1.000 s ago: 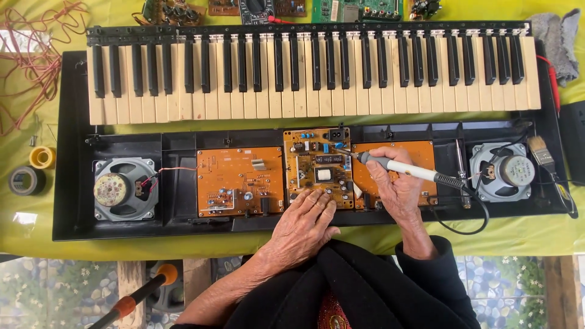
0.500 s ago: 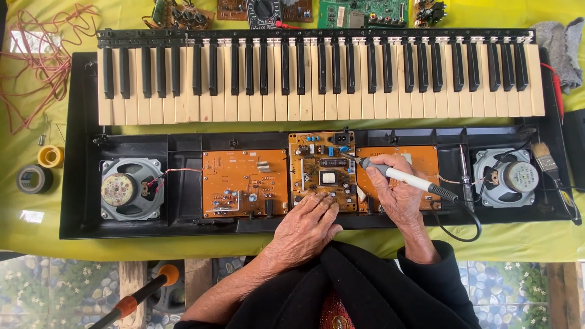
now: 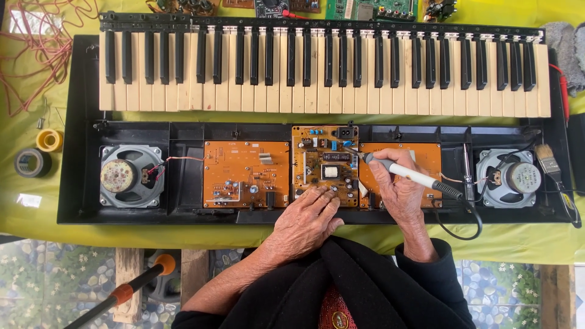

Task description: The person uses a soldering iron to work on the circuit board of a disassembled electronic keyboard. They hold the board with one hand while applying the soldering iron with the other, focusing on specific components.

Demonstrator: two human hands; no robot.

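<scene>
An opened electronic keyboard (image 3: 323, 73) lies on a yellow-green cloth, its black base showing three orange circuit boards and two speakers. My right hand (image 3: 399, 189) grips a white-handled soldering iron (image 3: 408, 175); the iron's tip touches the upper right of the middle circuit board (image 3: 324, 164). My left hand (image 3: 308, 219) rests flat at that board's lower edge, fingers on its bottom part, holding nothing. The right circuit board (image 3: 426, 159) is largely hidden under my right hand.
The left circuit board (image 3: 245, 173) sits between the left speaker (image 3: 131, 175) and the middle board; a right speaker (image 3: 509, 178) has a paintbrush (image 3: 554, 167) beside it. Tape rolls (image 3: 33, 161) and red wire (image 3: 36, 42) lie at left. A black-orange handle (image 3: 131, 286) pokes below the table.
The view has shifted slightly right and down. My right hand has tilted the soldering iron a little, keeping its tip on the middle board; my left hand stays at the board's lower edge.
</scene>
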